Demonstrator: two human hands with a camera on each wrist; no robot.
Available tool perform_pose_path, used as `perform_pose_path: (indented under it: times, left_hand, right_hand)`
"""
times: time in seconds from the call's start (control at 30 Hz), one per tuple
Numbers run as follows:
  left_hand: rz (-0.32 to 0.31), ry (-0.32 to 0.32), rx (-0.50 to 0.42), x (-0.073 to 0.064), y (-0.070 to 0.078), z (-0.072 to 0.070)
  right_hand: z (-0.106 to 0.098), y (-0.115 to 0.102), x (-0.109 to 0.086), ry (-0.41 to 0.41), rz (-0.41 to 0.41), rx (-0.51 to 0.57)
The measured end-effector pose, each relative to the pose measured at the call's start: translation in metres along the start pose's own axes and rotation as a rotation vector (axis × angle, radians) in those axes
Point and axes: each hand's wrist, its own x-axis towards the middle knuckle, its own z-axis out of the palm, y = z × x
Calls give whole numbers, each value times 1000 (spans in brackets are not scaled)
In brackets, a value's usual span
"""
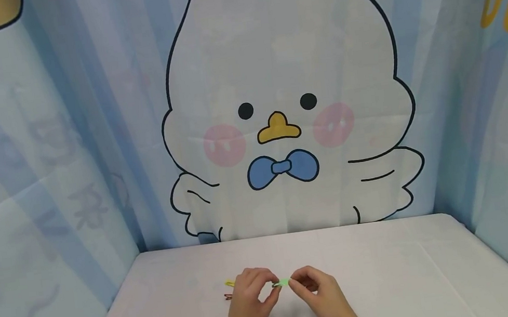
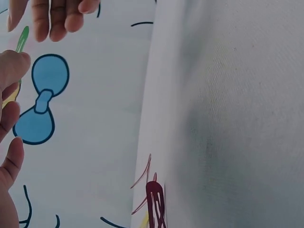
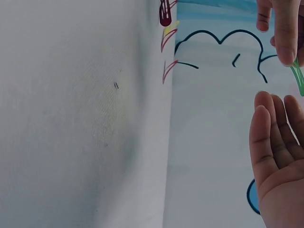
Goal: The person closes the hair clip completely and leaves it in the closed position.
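Note:
A small green snap hair clip (image 1: 284, 282) is held up in front of me, above the table. My left hand (image 1: 252, 297) pinches one end between thumb and index finger. The other end of the green clip (image 2: 23, 38) sticks out bare in the left wrist view. My right hand (image 1: 321, 297) faces it, its thumb and index fingertips right at that end. In the right wrist view the fingers of my right hand (image 3: 280, 152) are fairly straight, and the clip's tip shows uncovered close by them.
Left of my left hand, a yellow clip (image 1: 229, 283) and a dark red clip (image 1: 228, 297) lie on the pale table (image 1: 413, 276). Two thin red V-shaped clips show beside the dark red clip (image 3: 165, 13) in the right wrist view. A curtain printed with a duck (image 1: 276, 62) hangs behind.

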Motion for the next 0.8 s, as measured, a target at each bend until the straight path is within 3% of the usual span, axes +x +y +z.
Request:
perform_pose_path:
  times: [0.3, 0.4, 0.53, 0.8]
  left_hand:
    - [87, 21, 10, 0, 1, 4]
    - [70, 0, -12, -1, 2, 4]
    - [-33, -60, -79, -2, 3, 2]
    - [-249, -127, -318, -2, 5, -2]
  right_hand:
    - [-3, -3, 1, -72, 122, 133]
    - [-5, -6, 1, -107, 124, 190]
    - [-8, -10, 2, -123, 130, 229]
    - [-12, -11, 3, -125, 176, 232]
